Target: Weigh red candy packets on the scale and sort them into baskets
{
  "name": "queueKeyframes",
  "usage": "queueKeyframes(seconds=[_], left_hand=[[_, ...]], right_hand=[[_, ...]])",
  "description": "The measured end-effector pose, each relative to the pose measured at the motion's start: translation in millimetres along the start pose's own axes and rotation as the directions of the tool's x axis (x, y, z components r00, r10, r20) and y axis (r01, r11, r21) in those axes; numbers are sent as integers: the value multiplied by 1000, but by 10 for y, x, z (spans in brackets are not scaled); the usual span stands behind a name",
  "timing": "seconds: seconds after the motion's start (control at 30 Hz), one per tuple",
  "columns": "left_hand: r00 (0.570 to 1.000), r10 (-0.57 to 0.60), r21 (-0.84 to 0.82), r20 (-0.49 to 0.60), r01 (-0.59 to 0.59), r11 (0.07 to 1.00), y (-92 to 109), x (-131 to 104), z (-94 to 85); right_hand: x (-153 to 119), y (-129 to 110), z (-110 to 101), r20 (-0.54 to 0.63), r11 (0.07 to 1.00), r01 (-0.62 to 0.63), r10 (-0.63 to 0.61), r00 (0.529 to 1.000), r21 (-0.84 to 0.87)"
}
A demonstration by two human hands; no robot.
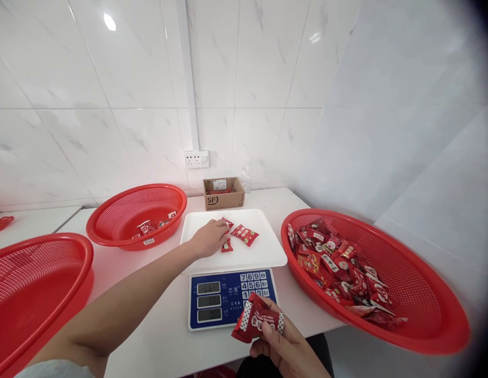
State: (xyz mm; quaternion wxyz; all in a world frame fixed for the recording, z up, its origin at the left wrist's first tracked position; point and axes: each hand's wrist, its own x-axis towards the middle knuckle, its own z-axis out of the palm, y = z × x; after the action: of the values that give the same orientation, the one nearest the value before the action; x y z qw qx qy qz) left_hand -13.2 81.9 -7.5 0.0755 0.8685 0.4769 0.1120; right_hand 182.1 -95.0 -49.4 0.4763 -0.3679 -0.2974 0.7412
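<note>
My left hand point(211, 239) is stretched over the white weighing tray point(267, 252), fingers curled down on a red snack packet point(227, 245) and partly hiding it. Another red packet point(244, 234) lies flat on the tray just right of my fingertips. Near the table's front edge, my right hand point(285, 346) is closed on red snack packets point(262, 321); one has dotted ends, and a second seems to sit behind it. They overlap the keypad of the blue scale panel point(224, 323) in view.
At right, a large red basket point(436, 315) holds many snack packets. A red basket point(110, 210) at back left holds several packets; another red basket point(43, 247) stands at front left. Behind the tray is a cardboard box point(224, 201) against the tiled wall.
</note>
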Motion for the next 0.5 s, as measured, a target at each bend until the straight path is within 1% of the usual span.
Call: queueKeyframes(seconds=[0.13, 0.27, 0.37, 0.43, 0.5], left_hand=[[1000, -14, -21, 18, 14, 1000, -24, -29, 7], [999, -34, -55, 13, 34, 998, -56, -27, 30], [999, -41, -98, 14, 42, 994, -55, -31, -7], [999, -51, -122, 9, 52, 991, -1, -85, -69], [996, -74, -198, -41, 65, 978, 119, -213, -135]], right_hand=[[-11, -5, 17, 1, 1000, 7, -7, 1000, -3], [-15, 11, 13, 12, 1000, -1, 1, 1000, 2], [-18, 15, 4, 11, 1000, 7, -7, 1000, 14], [-17, 8, -5, -5, 1000, 16, -16, 1000, 9], [-13, -8, -18, -36, 999, 36, -36, 999, -12]])
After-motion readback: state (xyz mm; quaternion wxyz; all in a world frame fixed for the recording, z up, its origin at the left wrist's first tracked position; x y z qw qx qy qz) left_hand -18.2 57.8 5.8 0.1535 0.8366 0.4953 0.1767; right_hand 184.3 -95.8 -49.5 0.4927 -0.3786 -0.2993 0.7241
